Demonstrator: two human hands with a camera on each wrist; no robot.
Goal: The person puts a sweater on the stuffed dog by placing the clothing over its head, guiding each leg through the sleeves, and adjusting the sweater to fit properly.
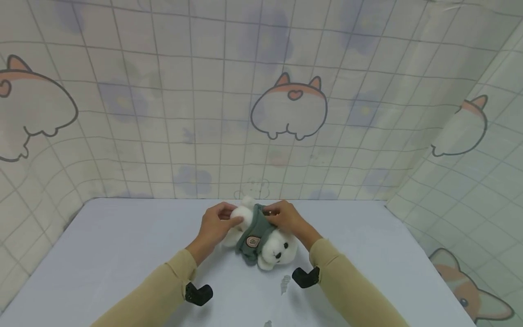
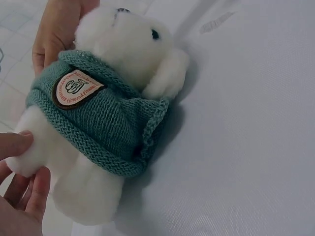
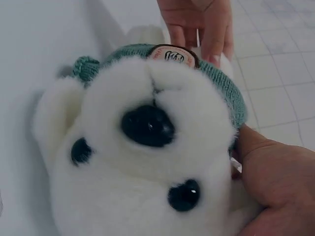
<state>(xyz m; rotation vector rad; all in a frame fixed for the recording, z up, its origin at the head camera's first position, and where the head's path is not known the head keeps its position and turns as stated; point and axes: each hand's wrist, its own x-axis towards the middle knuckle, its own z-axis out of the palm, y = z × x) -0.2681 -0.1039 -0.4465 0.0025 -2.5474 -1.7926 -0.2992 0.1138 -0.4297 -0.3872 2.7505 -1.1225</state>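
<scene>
Corgi-print bkgd (image 1: 261, 154), tbl (image 1: 118, 254); L hand (image 1: 215, 225) pinches plush (image 1: 258, 227) by leg (image 2: 37, 145), R hand (image 1: 288, 217) by side.

The toy (image 1: 261, 231) is a fluffy white plush animal with a black nose (image 3: 147, 125), glossy black eyes (image 3: 184, 195) and a green knit sweater (image 2: 98, 118) bearing a pinkish patch (image 2: 76, 89) edged in dark brown. It lies aslant near the counter's (image 1: 135, 240) far edge, head toward the near right, face outward. The left hand's (image 1: 216, 225) grip pinches a leg (image 2: 37, 147); the right hand's (image 1: 288, 218) holds the sweater's side.
</scene>
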